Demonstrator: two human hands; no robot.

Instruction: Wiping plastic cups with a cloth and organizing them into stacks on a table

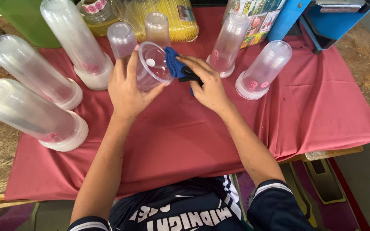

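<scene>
My left hand (127, 87) grips a clear plastic cup (153, 66) on its side, its bottom turned toward my right hand. My right hand (208, 83) holds a blue and black cloth (177, 67) pressed against the cup's bottom. Both hands are above the red tablecloth (305, 111), near its middle.
Tall stacks of upside-down clear cups stand around: three at the left (35, 115), (33, 70), (76, 40), two behind the hands (120, 38), (157, 28), two at the right (232, 42), (264, 68). A pack of yellow straws (180, 21), a sticker roll (94, 6) and a blue machine (322, 19) sit at the back.
</scene>
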